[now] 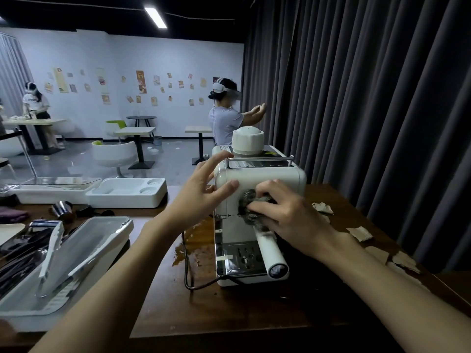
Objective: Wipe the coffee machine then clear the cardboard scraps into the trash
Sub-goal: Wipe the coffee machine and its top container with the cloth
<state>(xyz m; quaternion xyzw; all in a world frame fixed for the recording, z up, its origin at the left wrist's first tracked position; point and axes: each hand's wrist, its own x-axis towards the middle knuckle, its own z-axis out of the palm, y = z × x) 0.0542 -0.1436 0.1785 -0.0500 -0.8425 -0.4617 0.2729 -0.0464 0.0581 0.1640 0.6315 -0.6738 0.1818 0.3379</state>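
Pressing a fuzzy grey cloth (248, 200) against the smooth, rounded white coffee machine (288, 174).

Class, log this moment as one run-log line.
phase: wiping | left hand: rests on coffee machine | right hand: holds cloth against its front | cardboard scraps: on table, uncleared
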